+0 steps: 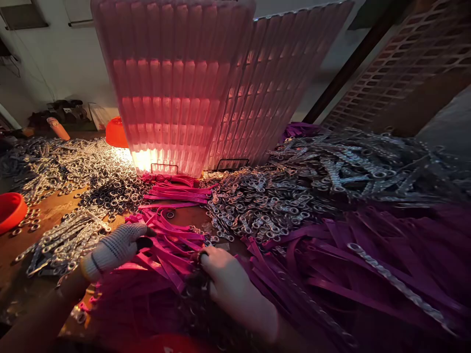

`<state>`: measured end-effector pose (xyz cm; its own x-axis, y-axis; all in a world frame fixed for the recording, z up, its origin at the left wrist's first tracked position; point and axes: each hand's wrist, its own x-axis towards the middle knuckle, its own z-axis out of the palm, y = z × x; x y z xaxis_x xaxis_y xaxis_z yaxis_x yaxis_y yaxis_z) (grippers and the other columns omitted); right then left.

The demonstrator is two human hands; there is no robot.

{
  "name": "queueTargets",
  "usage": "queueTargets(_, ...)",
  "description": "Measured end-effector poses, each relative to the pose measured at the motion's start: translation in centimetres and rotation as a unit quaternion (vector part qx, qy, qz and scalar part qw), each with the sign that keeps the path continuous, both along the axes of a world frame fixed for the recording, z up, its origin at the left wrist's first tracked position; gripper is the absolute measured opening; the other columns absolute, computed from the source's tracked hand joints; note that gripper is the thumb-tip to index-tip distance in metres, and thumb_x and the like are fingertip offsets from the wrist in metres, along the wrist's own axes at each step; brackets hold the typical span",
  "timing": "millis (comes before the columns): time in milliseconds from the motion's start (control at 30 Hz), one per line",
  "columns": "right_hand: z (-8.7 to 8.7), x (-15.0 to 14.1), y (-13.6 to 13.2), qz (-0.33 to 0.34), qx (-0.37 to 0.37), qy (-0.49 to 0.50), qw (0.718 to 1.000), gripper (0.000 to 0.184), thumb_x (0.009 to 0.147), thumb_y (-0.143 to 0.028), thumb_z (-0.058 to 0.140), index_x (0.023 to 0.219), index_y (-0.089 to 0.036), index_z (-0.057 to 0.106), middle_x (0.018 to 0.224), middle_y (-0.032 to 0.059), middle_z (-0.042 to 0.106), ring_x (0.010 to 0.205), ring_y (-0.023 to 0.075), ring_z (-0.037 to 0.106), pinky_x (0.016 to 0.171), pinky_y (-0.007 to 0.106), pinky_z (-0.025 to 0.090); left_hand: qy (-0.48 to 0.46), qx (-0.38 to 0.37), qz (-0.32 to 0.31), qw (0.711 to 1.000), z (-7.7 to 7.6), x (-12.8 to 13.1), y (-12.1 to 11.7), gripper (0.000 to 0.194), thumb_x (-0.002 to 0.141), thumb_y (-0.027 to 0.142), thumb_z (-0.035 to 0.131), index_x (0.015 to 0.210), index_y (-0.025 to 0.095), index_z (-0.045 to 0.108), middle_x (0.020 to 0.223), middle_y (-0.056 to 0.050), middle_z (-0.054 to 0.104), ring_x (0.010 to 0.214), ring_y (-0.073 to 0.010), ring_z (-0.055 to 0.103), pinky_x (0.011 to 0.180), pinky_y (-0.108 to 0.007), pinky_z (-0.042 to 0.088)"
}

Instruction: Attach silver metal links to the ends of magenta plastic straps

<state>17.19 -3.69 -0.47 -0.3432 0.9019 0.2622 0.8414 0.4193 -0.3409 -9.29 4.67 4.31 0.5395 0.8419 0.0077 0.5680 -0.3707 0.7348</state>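
My left hand [117, 247] wears a white knitted glove and is closed in a loose fist over a heap of magenta plastic strips [172, 245]; a dark object shows at its fingertips. My bare right hand [230, 284] lies just to the right, its fingers curled down into the same strips next to some small metal rings. What either hand grips is hidden by the strips.
Tall stacks of pink ribbed trays [176, 83] stand lit at the back. Piles of silver metal rings and link strips [294, 196] cover the brown table on both sides. A red bowl [11, 211] sits at the left edge, another red bowl [117, 132] behind.
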Motion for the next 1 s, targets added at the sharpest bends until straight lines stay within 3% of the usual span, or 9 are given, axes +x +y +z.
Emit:
queueTargets(100, -1.1, 3.7, 1.9, -0.056, -0.052, 0.032, 0.997, 0.03, 0.075, -0.006, 0.049, 0.097, -0.018, 0.066, 0.103, 0.0079, 0.067, 0.094, 0.0195, 0.059, 0.081, 0.027, 0.041, -0.135, -0.115, 0.105, 0.978, -0.8, 0.0, 0.0, 0.027, 0.084, 0.037, 0.063, 0.098, 0.015, 0.071, 0.086, -0.006, 0.07, 0.055, -0.0086, 0.052, 0.052, -0.02, 0.04)
queueTargets(200, -3.5, 6.2, 4.8, -0.152, -0.095, -0.087, 0.98, 0.027, 0.074, -0.002, 0.048, 0.088, -0.015, 0.067, 0.1, 0.0123, 0.067, 0.093, 0.0227, 0.059, 0.082, 0.031, 0.041, -0.319, -0.349, 0.122, 0.873, -1.4, 1.7, -0.8, 0.044, 0.088, 0.05, 0.054, 0.103, 0.011, 0.068, 0.084, -0.008, 0.069, 0.04, -0.0031, 0.036, 0.036, -0.018, 0.023)
queueTargets(300, -5.8, 6.8, 6.7, -0.167, -0.108, -0.143, 0.969, 0.024, 0.072, 0.0, 0.048, 0.082, -0.013, 0.066, 0.097, 0.0157, 0.068, 0.091, 0.0245, 0.06, 0.08, 0.032, 0.041, -0.393, -0.538, 0.064, 0.743, -1.4, 3.0, -1.0, 0.06, 0.086, 0.061, 0.05, 0.111, 0.008, 0.066, 0.097, -0.015, 0.069, 0.05, -0.0087, 0.052, 0.033, -0.017, 0.02)
queueTargets(400, -7.3, 7.0, 6.8, -0.146, -0.11, -0.131, 0.974, 0.026, 0.072, 0.001, 0.046, 0.082, -0.015, 0.065, 0.094, 0.0115, 0.069, 0.091, 0.0211, 0.061, 0.081, 0.028, 0.042, -0.423, -0.57, 0.049, 0.703, -1.0, 3.2, -1.3, 0.055, 0.083, 0.053, 0.059, 0.114, 0.007, 0.065, 0.107, -0.019, 0.067, 0.07, -0.0156, 0.064, 0.037, -0.016, 0.028)
queueTargets(500, -8.2, 7.3, 6.1, -0.129, -0.087, -0.096, 0.983, 0.03, 0.071, 0.0, 0.045, 0.084, -0.017, 0.066, 0.101, 0.0094, 0.068, 0.098, 0.0199, 0.06, 0.09, 0.027, 0.042, -0.406, -0.526, 0.065, 0.745, -1.2, 2.9, -2.2, 0.046, 0.075, 0.029, 0.07, 0.116, 0.007, 0.064, 0.104, -0.018, 0.068, 0.064, -0.0104, 0.06, 0.04, -0.014, 0.03)
queueTargets(633, -7.6, 6.8, 5.1, -0.115, -0.038, -0.037, 0.992, 0.038, 0.063, 0.001, 0.046, 0.09, -0.015, 0.068, 0.107, 0.0125, 0.066, 0.104, 0.0236, 0.056, 0.095, 0.033, 0.043, -0.372, -0.413, 0.05, 0.83, -1.9, 3.4, -2.5, 0.043, 0.078, 0.031, 0.063, 0.116, 0.01, 0.064, 0.093, -0.013, 0.067, 0.059, -0.0083, 0.056, 0.041, -0.014, 0.029)
queueTargets(800, -3.7, 3.4, 3.4, -0.027, 0.029, 0.016, 0.999, 0.048, 0.059, 0.006, 0.046, 0.092, -0.016, 0.071, 0.108, 0.0098, 0.068, 0.103, 0.0248, 0.054, 0.09, 0.039, 0.044, -0.175, -0.101, -0.038, 0.979, -2.4, 7.2, 2.0, 0.038, 0.076, 0.011, 0.05, 0.11, 0.014, 0.067, 0.099, -0.01, 0.07, 0.079, -0.0155, 0.063, 0.067, -0.025, 0.049)
queueTargets(867, -2.3, 2.1, 2.4, 0.015, 0.052, 0.022, 0.998, 0.047, 0.059, 0.007, 0.045, 0.089, -0.017, 0.072, 0.109, 0.0087, 0.069, 0.103, 0.0253, 0.054, 0.089, 0.041, 0.043, -0.077, -0.006, -0.092, 0.993, -2.8, 9.1, 4.9, 0.041, 0.072, 0.006, 0.052, 0.107, 0.017, 0.071, 0.105, -0.008, 0.071, 0.094, -0.0187, 0.062, 0.086, -0.03, 0.048)
queueTargets(1000, -1.4, 2.3, 0.8, 0.073, -0.001, 0.113, 0.991, 0.055, 0.061, 0.004, 0.047, 0.105, -0.019, 0.07, 0.112, 0.0078, 0.069, 0.104, 0.0244, 0.057, 0.089, 0.041, 0.046, 0.069, -0.021, -0.096, 0.993, -4.6, 11.1, 9.4, 0.016, 0.064, 0.01, 0.067, 0.075, 0.018, 0.073, 0.069, -0.005, 0.068, 0.077, -0.0222, 0.062, 0.079, -0.033, 0.048)
